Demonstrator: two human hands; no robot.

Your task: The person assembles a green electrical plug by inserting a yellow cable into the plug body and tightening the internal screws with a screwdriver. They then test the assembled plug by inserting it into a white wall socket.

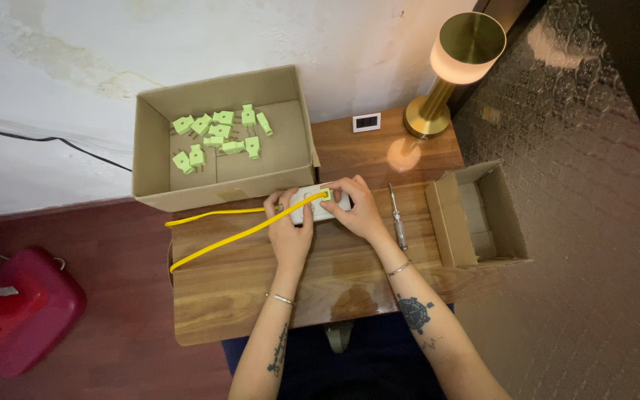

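Yellow flat cable (220, 235) loops across the brown wooden tabletop (246, 296) and runs up into the small white rectangular plastic block (318, 205) that both hands are working on, right at the middle of the table's far half. From the head camera, the left hand (288, 224) grips the block's left end, fingers curled around it with the cable passing under the thumb. The right hand (357, 209) clamps the block's right end, fingertips pressed down on its top edge, where a small green piece sits at the cable's end. Both wrists wear thin metal bracelets.

Just right of the right hand lies a slim screwdriver with a clear handle (397, 218), flat on the wood and untouched. Beyond it, a small open cardboard box (483, 215) rests at the table's right edge. Behind the hands, a larger open cardboard box (220, 141) holds a scatter of light green plastic plug pieces (216, 133). A brass lamp with a glowing shade (453, 63) stands at the far right corner, with a small white display unit (367, 122) beside it. A red appliance (16, 307) sits on the floor to the left.
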